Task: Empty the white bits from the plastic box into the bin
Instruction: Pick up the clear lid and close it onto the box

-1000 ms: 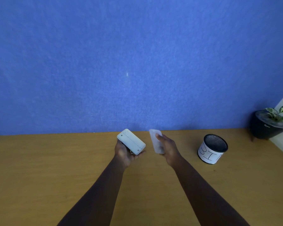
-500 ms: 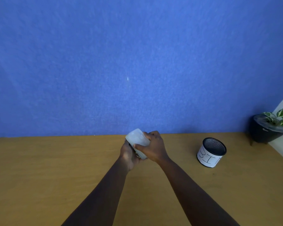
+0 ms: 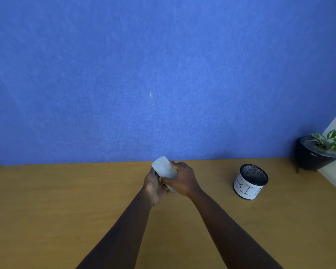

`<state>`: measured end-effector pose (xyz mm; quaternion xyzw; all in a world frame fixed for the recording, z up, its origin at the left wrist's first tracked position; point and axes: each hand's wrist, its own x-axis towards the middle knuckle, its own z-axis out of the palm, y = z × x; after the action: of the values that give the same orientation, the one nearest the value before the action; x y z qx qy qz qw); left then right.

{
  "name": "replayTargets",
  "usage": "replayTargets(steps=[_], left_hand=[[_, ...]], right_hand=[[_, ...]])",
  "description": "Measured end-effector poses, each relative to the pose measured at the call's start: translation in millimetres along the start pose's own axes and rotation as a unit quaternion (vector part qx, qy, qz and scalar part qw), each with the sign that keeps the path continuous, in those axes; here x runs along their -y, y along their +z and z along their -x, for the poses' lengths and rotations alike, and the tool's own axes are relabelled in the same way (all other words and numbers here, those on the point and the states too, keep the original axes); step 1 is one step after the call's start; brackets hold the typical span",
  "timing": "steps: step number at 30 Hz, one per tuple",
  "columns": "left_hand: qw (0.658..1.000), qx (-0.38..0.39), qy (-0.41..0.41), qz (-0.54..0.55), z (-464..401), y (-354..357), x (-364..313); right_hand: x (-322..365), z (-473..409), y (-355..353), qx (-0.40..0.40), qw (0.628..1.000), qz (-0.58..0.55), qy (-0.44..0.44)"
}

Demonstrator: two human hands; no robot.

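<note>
Both hands point(image 3: 171, 183) clasp box point(image 3: 163, 167), bin point(image 3: 250, 183) well apart.

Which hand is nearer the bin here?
Right. The right hand is left of the bin; the left hand is farther left. Both grip the plastic box.

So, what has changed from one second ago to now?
The right hand carried the lid leftward onto the plastic box, which the left hand holds, and now presses on it. Both hands grip the box. The bin, the plant pot and the table stayed as they were.
</note>
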<state>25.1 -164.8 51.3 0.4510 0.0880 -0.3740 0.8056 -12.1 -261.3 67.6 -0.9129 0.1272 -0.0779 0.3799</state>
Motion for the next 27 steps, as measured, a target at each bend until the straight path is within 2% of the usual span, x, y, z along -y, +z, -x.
replayTargets(steps=[8,11,14,17,21,27], left_hand=[[0.999,0.021,-0.001,-0.046,3,3,-2],[0.992,-0.063,0.044,-0.103,5,5,-10],[0.957,-0.187,0.152,-0.163,7,4,-15],[0.934,-0.204,0.206,-0.209,8,5,-15],[0.933,-0.218,0.229,-0.175,8,13,-10],[0.910,-0.264,0.276,-0.163,5,14,-7]], right_hand=[[2,4,-8,-0.050,0.998,0.040,-0.017],[1,4,-12,-0.068,0.995,0.065,-0.039],[0,4,-15,-0.086,0.992,0.079,-0.038],[0,5,-14,-0.094,0.992,0.078,-0.036],[-2,7,-7,-0.090,0.992,0.081,-0.033],[-5,6,-4,-0.084,0.995,0.046,-0.026]])
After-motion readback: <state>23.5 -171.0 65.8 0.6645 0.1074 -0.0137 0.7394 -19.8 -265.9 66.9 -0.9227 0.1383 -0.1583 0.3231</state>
